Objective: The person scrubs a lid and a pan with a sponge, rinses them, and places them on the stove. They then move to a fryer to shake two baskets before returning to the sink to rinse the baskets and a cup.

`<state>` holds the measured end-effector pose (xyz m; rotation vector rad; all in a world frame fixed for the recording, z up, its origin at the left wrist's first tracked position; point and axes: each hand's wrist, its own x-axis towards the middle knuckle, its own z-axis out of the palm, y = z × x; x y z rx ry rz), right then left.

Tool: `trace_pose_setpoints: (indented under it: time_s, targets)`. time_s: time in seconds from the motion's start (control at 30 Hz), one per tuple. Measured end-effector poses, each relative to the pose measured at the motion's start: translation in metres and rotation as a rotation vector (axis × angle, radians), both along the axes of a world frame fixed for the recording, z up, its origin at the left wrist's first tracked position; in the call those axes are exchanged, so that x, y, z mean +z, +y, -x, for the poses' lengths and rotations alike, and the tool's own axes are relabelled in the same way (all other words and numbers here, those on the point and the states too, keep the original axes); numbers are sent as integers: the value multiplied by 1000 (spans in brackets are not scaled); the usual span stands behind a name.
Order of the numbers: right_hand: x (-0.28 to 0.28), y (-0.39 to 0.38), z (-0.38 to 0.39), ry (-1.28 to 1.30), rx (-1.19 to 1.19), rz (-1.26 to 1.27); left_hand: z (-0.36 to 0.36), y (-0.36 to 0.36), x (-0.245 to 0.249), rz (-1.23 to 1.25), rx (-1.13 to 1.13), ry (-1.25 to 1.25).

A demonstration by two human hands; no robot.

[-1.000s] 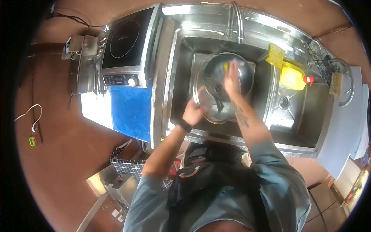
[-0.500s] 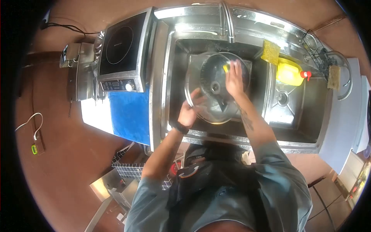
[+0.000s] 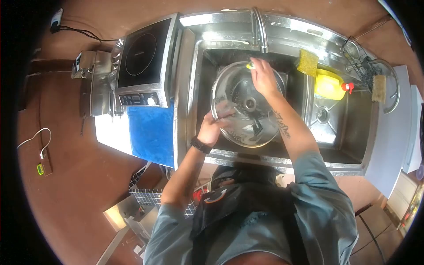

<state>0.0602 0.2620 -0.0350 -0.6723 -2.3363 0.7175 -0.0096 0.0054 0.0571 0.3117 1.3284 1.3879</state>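
Observation:
A round clear glass lid [image 3: 229, 84] with a shiny metal rim is held tilted over the left sink basin [image 3: 204, 84]. My left hand [image 3: 215, 126] is closed on its left edge, with the fingers showing blurred through the glass. At the far rim, my right hand [image 3: 263, 78] presses a small yellow-green sponge [image 3: 250, 66] against the lid. Most of the sponge is hidden behind the fingers. A round fitting shows at the middle of the lid, and a dark shape [image 3: 257, 128] appears through the glass nearer me.
The faucet [image 3: 261, 31] arches over the back of the basin. A yellow scouring pad [image 3: 308, 62] sits on the divider beside a yellow bottle [image 3: 330, 85] with a red cap. To the left are an induction cooker [image 3: 143, 57] and a blue cloth [image 3: 152, 134]. A wire rack [image 3: 364, 66] stands at back right.
My right hand and the sponge have moved up and left, from over the inner glass to the far rim. The lid is turned more face-on; my left hand keeps its hold.

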Motion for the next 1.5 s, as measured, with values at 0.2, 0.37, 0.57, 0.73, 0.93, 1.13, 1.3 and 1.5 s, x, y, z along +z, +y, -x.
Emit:
trace_pose_setpoints:
  time_s: [0.2,0.37,0.57,0.73,0.93,1.13,1.3,1.5]
  targets:
    - [33,-98,12,113,285,715,-13,24,-41,-90,291,-233]
    - [39,-116,-53,-147,527,814,-12,21,-29,-204,459,-381]
    - [31,-117,-107,-156,598,366,-22,24,-49,140,482,123]
    - [-55,-39,-92,-237,-102,8,-39,13,-15,123,372,96]
    - [-20,-119,-39,66,423,419,-30,22,-55,122,372,409]
    - [-71,-72,-94,-308,50,41,-35,5,-17,128,355,345]
    - [-29,-114,-12,298,240,737,-39,17,-52,241,262,668]
    - [-6,-111,-127,-194,372,80,-21,8,-5,115,511,232]
